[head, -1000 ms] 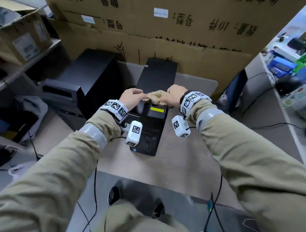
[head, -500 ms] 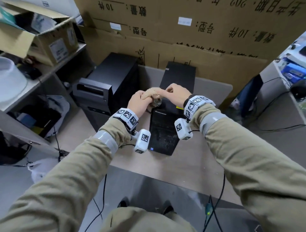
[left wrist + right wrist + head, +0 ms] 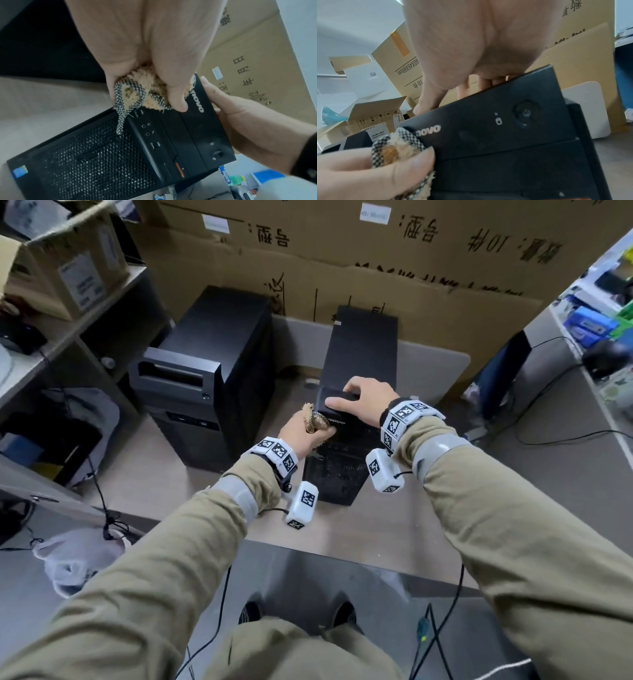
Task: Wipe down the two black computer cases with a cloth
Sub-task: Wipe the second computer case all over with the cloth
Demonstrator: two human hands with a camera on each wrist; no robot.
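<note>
Cloth [image 3: 313, 421], bunched in the curled fingers of the left hand [image 3: 310, 433], presses the front of the narrow computer case [image 3: 359, 364] on the desk [image 3: 387, 529]. The right hand [image 3: 364, 402] clamps its top front edge, likely steadying it; the wider case [image 3: 212, 350] waits just beside.

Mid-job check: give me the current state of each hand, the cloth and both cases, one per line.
left hand: grips the bunched cloth, pressing it on the slim case's front near the logo.
right hand: grips the slim case's top front edge, thumb in front.
cloth: crumpled, one checked strip hanging loose.
slim case: upright on the desk, held by both hands.
larger case: upright, to the left, untouched.
</note>
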